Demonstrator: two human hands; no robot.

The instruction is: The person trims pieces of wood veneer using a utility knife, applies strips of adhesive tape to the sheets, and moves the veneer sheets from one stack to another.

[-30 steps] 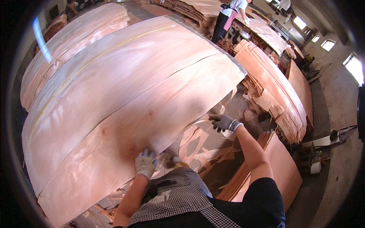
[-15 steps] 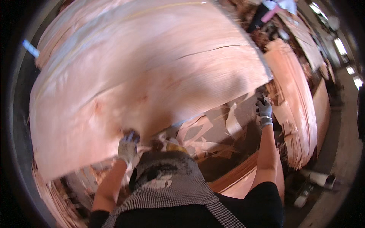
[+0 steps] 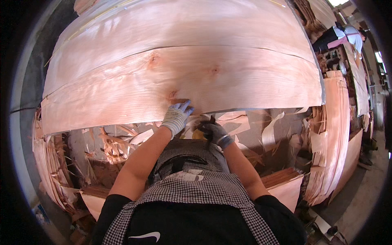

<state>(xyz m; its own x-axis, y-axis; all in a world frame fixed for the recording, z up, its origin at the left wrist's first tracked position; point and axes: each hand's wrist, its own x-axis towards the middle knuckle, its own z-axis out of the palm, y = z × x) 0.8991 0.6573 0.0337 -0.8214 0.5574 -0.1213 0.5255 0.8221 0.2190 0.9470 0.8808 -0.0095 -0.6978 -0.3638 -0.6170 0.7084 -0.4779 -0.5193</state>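
Note:
A large, thin sheet of pinkish wood veneer (image 3: 245, 77) with knots and a long crack lies in front of me, on top of other sheets. My left hand (image 3: 175, 118), in a striped glove with bluish fingertips, rests at the sheet's near edge, fingers stretched out and apart. Close to my waist, just below that edge, is my right hand (image 3: 214, 134) in a dark grey glove. Its fingers are curled; something dark seems to stick up from them, too unclear to name. A small yellow thing (image 3: 198, 134) shows beside it, partly hidden.
Torn veneer scraps (image 3: 116, 149) litter the floor between me and the sheet. Stacked veneer stands at the left (image 3: 51, 171) and right (image 3: 332, 134). Another person (image 3: 347, 36) bends over a stack at the far right. A yellow strip (image 3: 98, 18) crosses the sheet's far part.
My right hand has come from the sheet's right corner to in front of my waist. The left hand stays by the near edge. The view has turned, showing more of the right side.

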